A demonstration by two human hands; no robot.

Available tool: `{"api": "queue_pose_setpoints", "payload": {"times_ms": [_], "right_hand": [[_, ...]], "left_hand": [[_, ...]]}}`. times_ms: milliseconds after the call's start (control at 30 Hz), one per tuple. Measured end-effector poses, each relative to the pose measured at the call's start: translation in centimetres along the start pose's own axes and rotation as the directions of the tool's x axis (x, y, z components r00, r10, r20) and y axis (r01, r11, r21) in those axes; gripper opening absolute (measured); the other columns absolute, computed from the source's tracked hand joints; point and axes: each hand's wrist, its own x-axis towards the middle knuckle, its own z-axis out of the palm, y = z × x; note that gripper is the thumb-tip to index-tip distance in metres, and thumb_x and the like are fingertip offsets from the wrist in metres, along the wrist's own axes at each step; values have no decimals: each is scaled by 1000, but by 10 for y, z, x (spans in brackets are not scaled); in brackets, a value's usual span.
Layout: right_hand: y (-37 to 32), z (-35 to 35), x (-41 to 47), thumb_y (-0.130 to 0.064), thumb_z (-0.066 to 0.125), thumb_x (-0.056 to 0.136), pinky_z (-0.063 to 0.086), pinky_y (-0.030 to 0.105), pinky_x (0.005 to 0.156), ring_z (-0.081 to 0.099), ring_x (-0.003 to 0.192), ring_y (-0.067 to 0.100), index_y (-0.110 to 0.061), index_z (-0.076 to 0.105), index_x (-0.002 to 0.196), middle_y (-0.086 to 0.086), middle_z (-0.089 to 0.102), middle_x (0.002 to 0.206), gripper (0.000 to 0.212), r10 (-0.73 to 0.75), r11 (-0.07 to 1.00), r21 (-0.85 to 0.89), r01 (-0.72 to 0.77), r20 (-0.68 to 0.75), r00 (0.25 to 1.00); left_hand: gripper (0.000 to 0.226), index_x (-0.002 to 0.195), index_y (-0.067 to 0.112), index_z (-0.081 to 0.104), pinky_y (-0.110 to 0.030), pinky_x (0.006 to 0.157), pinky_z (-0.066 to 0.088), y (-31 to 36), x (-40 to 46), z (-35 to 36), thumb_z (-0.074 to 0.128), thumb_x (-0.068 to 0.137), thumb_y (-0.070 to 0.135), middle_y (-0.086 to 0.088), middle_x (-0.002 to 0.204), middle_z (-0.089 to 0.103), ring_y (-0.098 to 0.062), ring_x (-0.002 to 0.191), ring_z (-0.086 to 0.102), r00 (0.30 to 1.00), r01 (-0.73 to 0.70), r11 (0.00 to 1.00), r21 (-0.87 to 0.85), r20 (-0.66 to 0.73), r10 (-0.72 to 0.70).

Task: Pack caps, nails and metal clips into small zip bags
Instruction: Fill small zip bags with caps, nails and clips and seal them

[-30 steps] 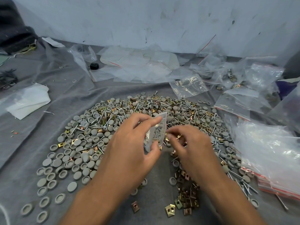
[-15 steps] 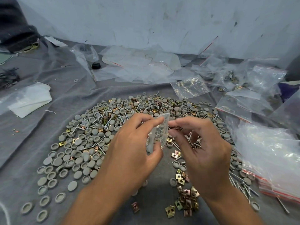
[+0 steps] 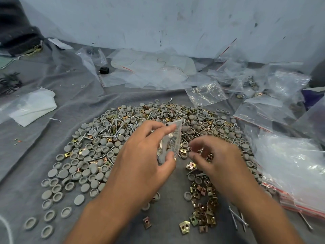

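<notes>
My left hand [image 3: 140,166] pinches a small clear zip bag [image 3: 173,140] between fingers and thumb, upright above the pile, with some small parts inside. Just right of the bag, my right hand [image 3: 216,161] hovers low over the pile with curved fingers; it is blurred and I cannot tell whether it holds anything. Grey round caps [image 3: 91,155] spread widely across the grey cloth. Brass-coloured metal clips [image 3: 202,208] lie in a cluster under my right wrist. Silver nails [image 3: 112,127] are mixed through the pile, and a few lie loose [image 3: 237,219] at the lower right.
A stack of red-striped zip bags [image 3: 290,173] lies at the right edge. More bags, some filled [image 3: 251,83], crowd the far right, and an empty one [image 3: 205,93] sits behind the pile. A white sheet [image 3: 33,106] lies left, with a wall behind.
My right hand has dropped from the bag's mouth down to the pile beside it. My left hand keeps the bag in about the same place.
</notes>
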Motion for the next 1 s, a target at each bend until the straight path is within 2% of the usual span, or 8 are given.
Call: {"api": "queue_pose_setpoints", "payload": {"times_ms": [67,167,400,600,700,800,900,1000], "right_hand": [[6,4,0,-48,71,89,50,19,84,53,94,-6,-44,63,111,-28,56,101,24,88,977,-208,-43,214,973],[5,11,0,-52,68,90,50,27,88,50,103,-1,-45,61,117,-26,55,109,29,126,947,-320,-40,253,959],[6,17,4,-29,71,93,44,15,77,49,84,-7,-40,63,103,-24,52,92,17,103,966,-258,-24,294,950],[8,24,2,-26,70,91,56,25,84,58,91,-2,-40,61,108,-22,57,98,24,83,986,-162,-44,241,967],[7,22,0,-22,73,90,55,14,79,62,88,-7,-37,65,108,-23,63,92,24,57,998,-10,-56,117,991],[0,9,0,-15,76,88,53,10,74,68,88,-4,-28,72,107,-23,70,92,23,-28,978,198,58,-151,988],[-11,0,1,-11,75,88,52,17,71,71,87,10,-20,73,106,-15,73,98,20,-150,922,263,283,-432,889],[-20,3,0,-11,76,89,53,19,77,70,94,10,-10,72,108,-4,74,104,19,-283,881,196,431,-512,811]], "left_hand": [[57,141,32,53,-7,85,37,1,0,0,62,86,35,26,118,44,8,98,48,1000,0,1000,-1,2,0],[56,141,32,54,-7,85,37,1,0,0,62,85,35,26,118,44,7,97,49,1000,4,1000,-8,8,-4],[56,140,31,55,-11,86,38,1,0,1,63,85,33,24,118,45,4,95,50,1000,5,1000,-15,3,-5],[56,140,32,55,-10,87,39,0,0,2,62,85,33,25,118,45,5,97,49,1000,4,1000,-7,0,-4],[57,142,32,53,-10,88,38,0,0,2,62,85,35,25,119,45,6,97,48,1000,1,1000,0,14,-1],[58,142,32,53,-12,88,39,1,0,1,62,85,35,25,118,45,5,98,48,1000,0,1000,-5,18,0],[59,141,34,53,-11,85,37,4,0,2,63,84,34,29,117,43,9,99,47,1000,0,1000,-22,13,0],[59,141,35,53,-11,84,37,6,0,4,63,83,36,28,117,43,10,99,46,1000,-7,1000,-24,17,7]]}}
